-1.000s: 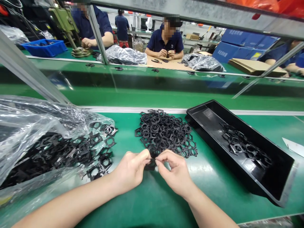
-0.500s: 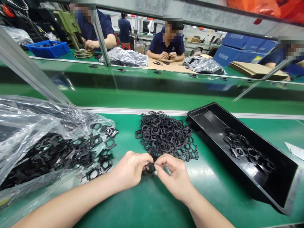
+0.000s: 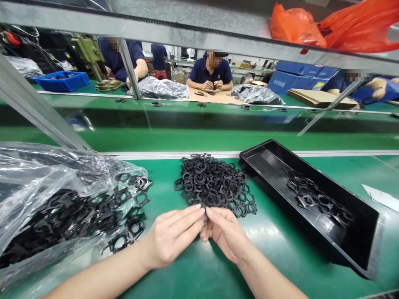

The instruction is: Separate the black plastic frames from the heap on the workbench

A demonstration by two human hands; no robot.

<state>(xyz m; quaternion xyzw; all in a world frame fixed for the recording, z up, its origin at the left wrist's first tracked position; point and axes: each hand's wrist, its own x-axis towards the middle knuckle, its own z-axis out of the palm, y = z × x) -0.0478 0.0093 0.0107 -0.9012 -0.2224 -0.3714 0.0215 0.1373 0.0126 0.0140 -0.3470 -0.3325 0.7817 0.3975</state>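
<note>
My left hand [image 3: 174, 238] and my right hand [image 3: 226, 234] meet fingertip to fingertip just in front of a pile of black ring parts [image 3: 215, 185] on the green table. Their fingers are pressed together around a small black part, which is almost wholly hidden between them. A black tray [image 3: 274, 166] lies at an angle to the right and holds several assembled black parts [image 3: 314, 199]. On the left, an open clear plastic bag [image 3: 46, 174] spills black square frames [image 3: 124, 207] toward my left hand.
A green conveyor belt [image 3: 187, 137] runs past the table's far edge. Beyond it sit other people in dark blue shirts [image 3: 210, 68] with bags and boxes. A slanted metal strut [image 3: 37, 108] rises at the left. White paper [image 3: 380, 197] lies at the far right, and orange bags [image 3: 327, 25] hang overhead.
My hands have shifted from a knuckled pinch on the black part to straighter fingers pressed together over it. The head has tilted up, so more of the overhead rail shows.
</note>
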